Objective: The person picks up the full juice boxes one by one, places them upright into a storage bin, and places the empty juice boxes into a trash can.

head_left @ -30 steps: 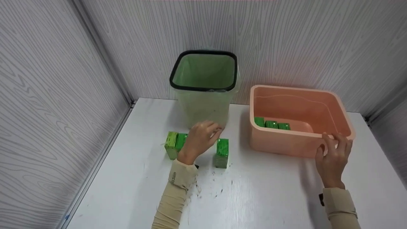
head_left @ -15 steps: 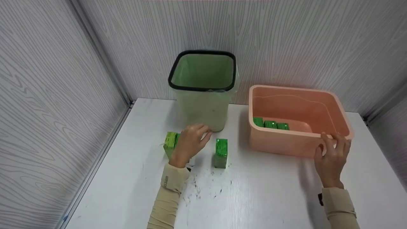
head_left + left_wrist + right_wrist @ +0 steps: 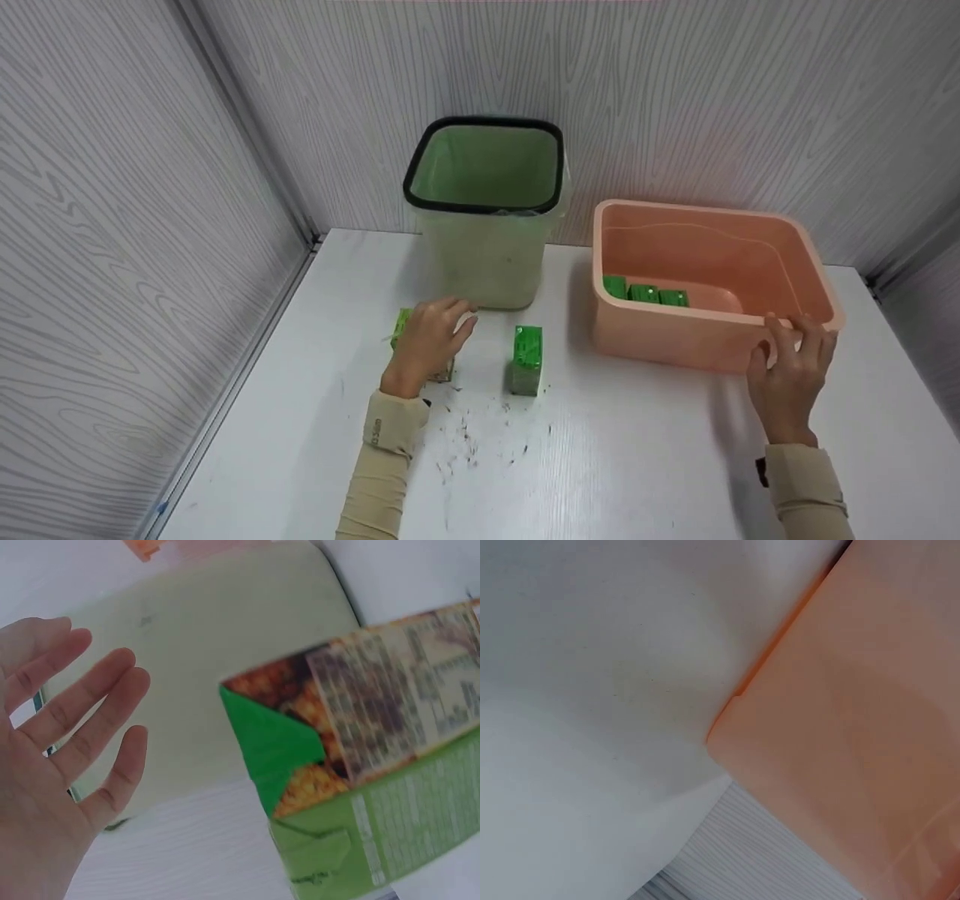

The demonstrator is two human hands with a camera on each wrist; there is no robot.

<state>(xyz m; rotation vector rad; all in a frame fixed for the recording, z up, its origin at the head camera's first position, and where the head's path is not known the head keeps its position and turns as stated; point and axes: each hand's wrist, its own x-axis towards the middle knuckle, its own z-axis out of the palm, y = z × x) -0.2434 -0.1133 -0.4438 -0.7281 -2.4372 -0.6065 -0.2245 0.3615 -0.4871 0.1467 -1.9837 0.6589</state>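
My left hand [image 3: 430, 341] hovers over the green drink cartons [image 3: 403, 322] at the table's left, mostly covering them in the head view. In the left wrist view its fingers [image 3: 112, 701] are spread and hold nothing, apart from a printed carton [image 3: 397, 697] with a green folded flap. A single green carton [image 3: 527, 360] stands upright right of that hand. On the far right, my right hand [image 3: 790, 375] grips the front rim of the pink bin [image 3: 675, 330], fingers over the edge. Several green cartons [image 3: 643, 293] sit inside its left front part.
A pale green trash can [image 3: 484, 259] with a black rim stands behind the left hand, left of the pink bin. Dark crumbs [image 3: 466, 442] are scattered on the white table [image 3: 600, 465]. Grey wood-patterned panels [image 3: 675, 97] enclose the back and sides.
My left hand has moved left and slightly down, from beside the single carton to over the left cartons. The right hand keeps its place on the bin's rim.
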